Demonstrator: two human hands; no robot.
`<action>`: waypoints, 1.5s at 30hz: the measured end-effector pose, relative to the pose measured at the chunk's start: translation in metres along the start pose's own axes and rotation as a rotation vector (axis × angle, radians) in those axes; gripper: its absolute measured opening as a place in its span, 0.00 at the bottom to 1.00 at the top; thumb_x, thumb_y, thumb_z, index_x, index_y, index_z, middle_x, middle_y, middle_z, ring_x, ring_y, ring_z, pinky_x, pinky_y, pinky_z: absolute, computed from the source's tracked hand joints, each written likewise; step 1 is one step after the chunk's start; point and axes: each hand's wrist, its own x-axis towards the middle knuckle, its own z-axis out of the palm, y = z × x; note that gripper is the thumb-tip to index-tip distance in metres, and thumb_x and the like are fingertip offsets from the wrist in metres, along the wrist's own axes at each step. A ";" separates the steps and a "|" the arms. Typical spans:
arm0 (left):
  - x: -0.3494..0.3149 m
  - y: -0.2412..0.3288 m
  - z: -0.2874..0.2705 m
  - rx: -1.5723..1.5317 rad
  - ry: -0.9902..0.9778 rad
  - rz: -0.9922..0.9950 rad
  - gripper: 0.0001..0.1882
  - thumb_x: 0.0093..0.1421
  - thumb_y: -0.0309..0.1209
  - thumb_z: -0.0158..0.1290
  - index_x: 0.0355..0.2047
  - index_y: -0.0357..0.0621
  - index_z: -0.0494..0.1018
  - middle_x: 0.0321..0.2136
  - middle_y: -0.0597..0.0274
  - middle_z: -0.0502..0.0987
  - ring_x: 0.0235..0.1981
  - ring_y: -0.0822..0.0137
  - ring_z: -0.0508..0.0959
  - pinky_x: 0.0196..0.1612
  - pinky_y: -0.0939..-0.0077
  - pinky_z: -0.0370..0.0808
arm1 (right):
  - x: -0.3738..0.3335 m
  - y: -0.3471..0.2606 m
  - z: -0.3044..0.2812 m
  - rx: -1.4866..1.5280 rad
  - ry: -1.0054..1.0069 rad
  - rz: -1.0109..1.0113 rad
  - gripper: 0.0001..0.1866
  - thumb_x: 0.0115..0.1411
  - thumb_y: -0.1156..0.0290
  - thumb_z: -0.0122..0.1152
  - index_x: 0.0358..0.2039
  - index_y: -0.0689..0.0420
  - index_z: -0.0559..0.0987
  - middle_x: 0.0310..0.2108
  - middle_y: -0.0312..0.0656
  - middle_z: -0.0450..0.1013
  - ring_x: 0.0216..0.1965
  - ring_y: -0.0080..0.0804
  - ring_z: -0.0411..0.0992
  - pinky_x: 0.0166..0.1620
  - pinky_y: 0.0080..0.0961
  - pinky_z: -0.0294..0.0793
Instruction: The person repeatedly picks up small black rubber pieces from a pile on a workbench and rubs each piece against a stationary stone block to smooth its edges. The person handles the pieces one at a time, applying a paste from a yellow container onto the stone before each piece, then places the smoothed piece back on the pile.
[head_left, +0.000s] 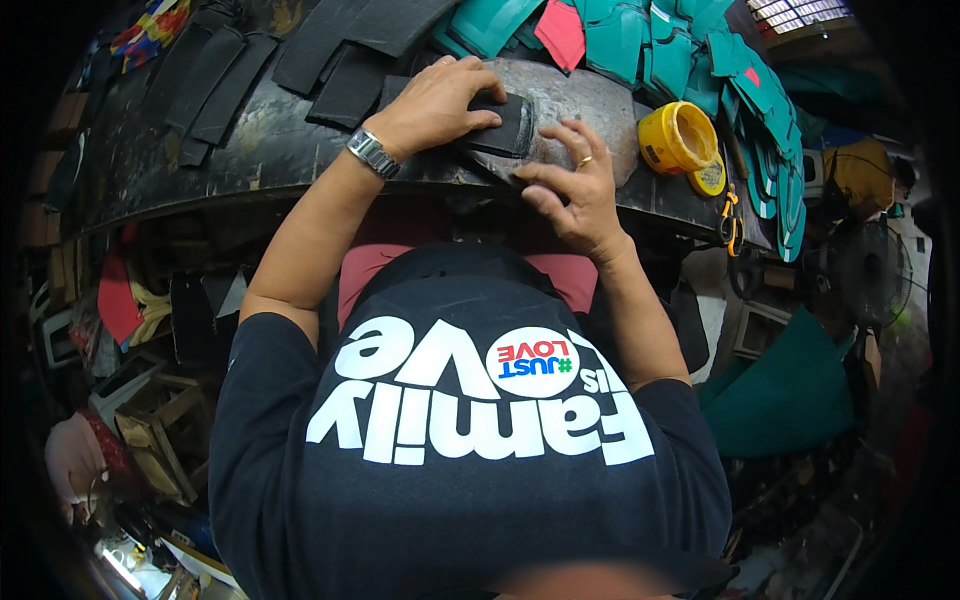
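My left hand [440, 105], a metal watch on its wrist, bends its fingers and thumb over a flat black piece [512, 128] and holds it down. A whitish smear runs along that piece's right end. It lies on a grey, stained slab [590, 100] at the bench's near edge. Just right of the piece, my right hand [578, 190] has its thumb and index finger near each other, the other fingers raised. At the index fingertip is a thin dark thing, too small to make out. A ring shows on this hand.
An open yellow tub [680, 138] stands right of the slab, its yellow lid [708, 178] beside it. Orange-handled scissors [731, 222] hang at the bench edge. Black pieces [232, 88] lie left; teal pieces [612, 45] and a red piece [560, 35] lie behind. A fan [872, 272] stands far right.
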 end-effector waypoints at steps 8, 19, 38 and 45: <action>0.002 0.001 -0.002 -0.021 -0.029 -0.024 0.19 0.57 0.36 0.67 0.46 0.46 0.77 0.44 0.59 0.78 0.50 0.52 0.76 0.55 0.60 0.73 | 0.028 0.008 0.031 -0.258 -0.021 0.252 0.24 0.69 0.46 0.55 0.58 0.43 0.82 0.67 0.52 0.65 0.72 0.59 0.52 0.68 0.69 0.46; 0.008 0.017 -0.028 -0.055 -0.187 -0.217 0.20 0.55 0.40 0.68 0.44 0.46 0.78 0.42 0.51 0.81 0.42 0.46 0.82 0.50 0.54 0.76 | 0.038 0.029 -0.027 -0.042 0.223 0.276 0.23 0.65 0.57 0.65 0.57 0.56 0.80 0.58 0.56 0.70 0.59 0.52 0.70 0.60 0.38 0.70; -0.024 0.027 0.008 -0.011 0.219 0.127 0.17 0.59 0.41 0.65 0.45 0.48 0.80 0.47 0.61 0.77 0.51 0.56 0.76 0.52 0.62 0.71 | 0.009 0.068 -0.125 -0.884 0.108 0.418 0.24 0.66 0.43 0.57 0.44 0.49 0.88 0.45 0.43 0.77 0.50 0.43 0.72 0.51 0.45 0.66; -0.021 0.028 0.025 0.091 0.207 0.120 0.15 0.61 0.37 0.63 0.48 0.49 0.80 0.52 0.61 0.78 0.58 0.57 0.73 0.60 0.59 0.67 | 0.002 0.013 -0.096 -0.359 0.025 0.344 0.18 0.62 0.54 0.67 0.29 0.58 0.88 0.40 0.47 0.79 0.47 0.44 0.73 0.52 0.45 0.69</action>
